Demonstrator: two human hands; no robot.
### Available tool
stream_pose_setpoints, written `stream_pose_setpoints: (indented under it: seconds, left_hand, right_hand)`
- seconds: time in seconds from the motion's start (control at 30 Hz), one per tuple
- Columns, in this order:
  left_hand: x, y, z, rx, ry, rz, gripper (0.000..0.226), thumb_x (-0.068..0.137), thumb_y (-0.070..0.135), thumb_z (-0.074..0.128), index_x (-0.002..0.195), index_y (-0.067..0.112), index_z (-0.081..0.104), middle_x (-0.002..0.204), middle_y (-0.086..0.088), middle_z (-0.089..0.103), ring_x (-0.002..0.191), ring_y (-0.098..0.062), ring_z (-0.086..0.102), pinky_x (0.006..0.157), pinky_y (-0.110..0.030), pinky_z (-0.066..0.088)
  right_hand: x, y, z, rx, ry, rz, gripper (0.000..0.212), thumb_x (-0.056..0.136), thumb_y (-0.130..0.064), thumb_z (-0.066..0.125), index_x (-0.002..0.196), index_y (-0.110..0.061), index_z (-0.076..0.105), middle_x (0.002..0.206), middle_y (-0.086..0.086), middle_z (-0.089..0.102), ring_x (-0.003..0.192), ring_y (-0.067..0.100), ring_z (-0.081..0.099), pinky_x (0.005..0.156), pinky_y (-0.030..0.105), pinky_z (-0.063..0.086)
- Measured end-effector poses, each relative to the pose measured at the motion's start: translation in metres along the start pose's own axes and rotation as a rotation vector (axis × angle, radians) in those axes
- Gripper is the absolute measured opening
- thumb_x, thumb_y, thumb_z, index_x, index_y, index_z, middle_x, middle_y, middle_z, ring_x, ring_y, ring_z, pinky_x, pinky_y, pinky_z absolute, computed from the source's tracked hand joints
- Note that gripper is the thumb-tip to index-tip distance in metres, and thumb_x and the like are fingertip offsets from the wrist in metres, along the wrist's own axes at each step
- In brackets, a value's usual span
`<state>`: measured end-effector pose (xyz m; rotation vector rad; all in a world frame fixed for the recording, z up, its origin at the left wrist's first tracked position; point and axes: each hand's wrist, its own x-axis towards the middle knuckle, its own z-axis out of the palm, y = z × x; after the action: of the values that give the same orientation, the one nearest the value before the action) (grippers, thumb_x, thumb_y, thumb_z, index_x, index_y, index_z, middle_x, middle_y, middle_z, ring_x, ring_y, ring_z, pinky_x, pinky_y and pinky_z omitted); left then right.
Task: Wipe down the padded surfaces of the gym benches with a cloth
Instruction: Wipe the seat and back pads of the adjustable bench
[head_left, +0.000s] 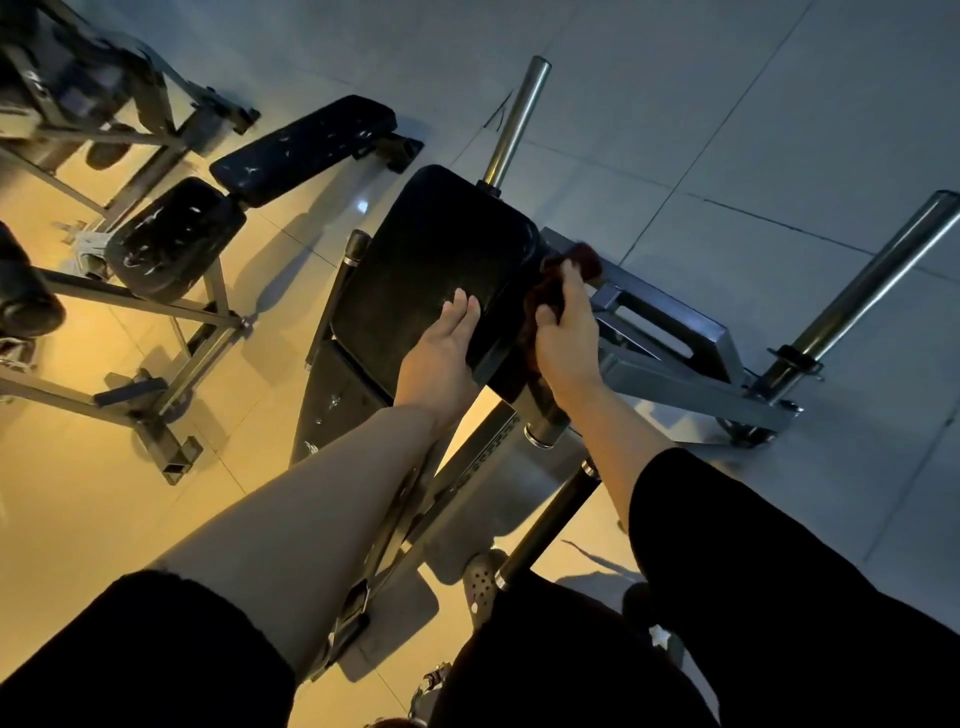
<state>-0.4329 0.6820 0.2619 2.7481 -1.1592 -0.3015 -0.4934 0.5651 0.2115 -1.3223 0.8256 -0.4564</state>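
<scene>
A black padded bench pad (426, 260) tilts in the middle of the view on a steel machine frame. My left hand (441, 353) rests flat on its near corner, fingers straight. My right hand (566, 332) grips a dark reddish-brown cloth (582, 260) against the pad's right side edge. Part of the cloth is hidden under my fingers. A second, lower black pad (337, 395) sits below the first one.
Another bench with worn black pads (306, 148) (171, 236) stands at the left on a grey frame (171, 332). Chrome weight pegs (519, 114) (872, 291) stick out at top and right. A grey steel base (675, 374) lies right of my hand. The floor is tiled.
</scene>
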Motion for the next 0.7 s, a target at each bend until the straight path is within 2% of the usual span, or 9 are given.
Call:
stream_pose_setpoints:
  seconds: [0.1, 0.2, 0.37, 0.57, 0.7]
  left_hand:
    - [-0.001, -0.003, 0.005, 0.019, 0.026, 0.004, 0.078, 0.089, 0.004, 0.059, 0.153, 0.022, 0.016, 0.161, 0.004, 0.008, 0.146, -0.014, 0.015, 0.114, -0.032, 0.029]
    - [-0.001, -0.008, 0.004, 0.052, 0.013, 0.044, 0.073, 0.093, 0.013, 0.056, 0.153, 0.022, 0.015, 0.161, 0.005, 0.008, 0.146, -0.015, 0.016, 0.113, -0.035, 0.033]
    - [0.001, -0.018, -0.003, 0.095, 0.002, 0.131, 0.073, 0.094, 0.019, 0.054, 0.153, 0.024, 0.013, 0.161, 0.007, 0.007, 0.146, -0.011, 0.016, 0.11, -0.031, 0.034]
    - [0.002, -0.024, -0.003, 0.124, 0.0, 0.172, 0.072, 0.093, 0.017, 0.056, 0.153, 0.024, 0.015, 0.161, 0.006, 0.011, 0.145, -0.012, 0.02, 0.11, -0.032, 0.035]
    - [0.007, -0.024, -0.008, 0.15, -0.043, 0.187, 0.072, 0.093, 0.016, 0.055, 0.153, 0.025, 0.016, 0.161, 0.006, 0.011, 0.144, -0.012, 0.021, 0.11, -0.031, 0.035]
  right_hand:
    - [-0.012, 0.0, 0.022, -0.012, -0.046, -0.034, 0.065, 0.097, 0.003, 0.04, 0.154, -0.021, 0.02, 0.159, 0.002, 0.022, 0.145, 0.023, 0.022, 0.118, 0.043, 0.022]
    - [-0.034, 0.022, 0.03, -0.04, -0.049, -0.053, 0.064, 0.096, 0.005, 0.041, 0.153, -0.021, 0.024, 0.158, 0.0, 0.024, 0.146, 0.021, 0.02, 0.118, 0.048, 0.022]
    - [-0.003, 0.005, 0.021, 0.034, 0.105, -0.046, 0.062, 0.097, 0.002, 0.041, 0.152, -0.022, 0.026, 0.158, 0.0, 0.024, 0.145, 0.018, 0.024, 0.118, 0.045, 0.025]
    - [-0.04, 0.02, 0.042, 0.071, 0.014, -0.054, 0.061, 0.098, 0.004, 0.038, 0.151, -0.022, 0.025, 0.157, 0.003, 0.024, 0.145, 0.022, 0.023, 0.119, 0.046, 0.022]
    - [-0.012, 0.008, 0.026, 0.059, 0.138, -0.057, 0.062, 0.098, 0.002, 0.04, 0.153, -0.021, 0.022, 0.159, 0.001, 0.021, 0.146, 0.018, 0.02, 0.12, 0.044, 0.02]
